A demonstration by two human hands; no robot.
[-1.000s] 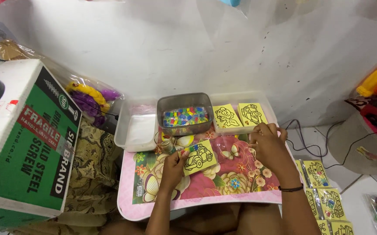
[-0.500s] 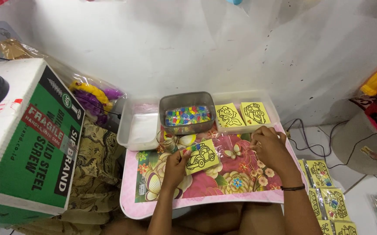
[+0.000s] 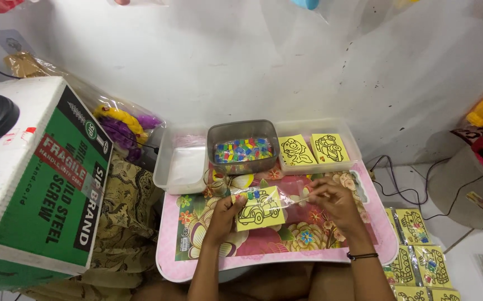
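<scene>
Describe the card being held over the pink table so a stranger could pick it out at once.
Start at the pink floral table against the white wall. Over its middle, the left hand and right hand hold a yellow card in a clear plastic sleeve. It shows a black-outlined car, and unlike the two yellow cards in the tray behind, it is in hand.

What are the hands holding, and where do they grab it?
The left hand pinches the left edge of a yellow car picture card in a clear bag. The right hand grips the bag's right end.
</scene>
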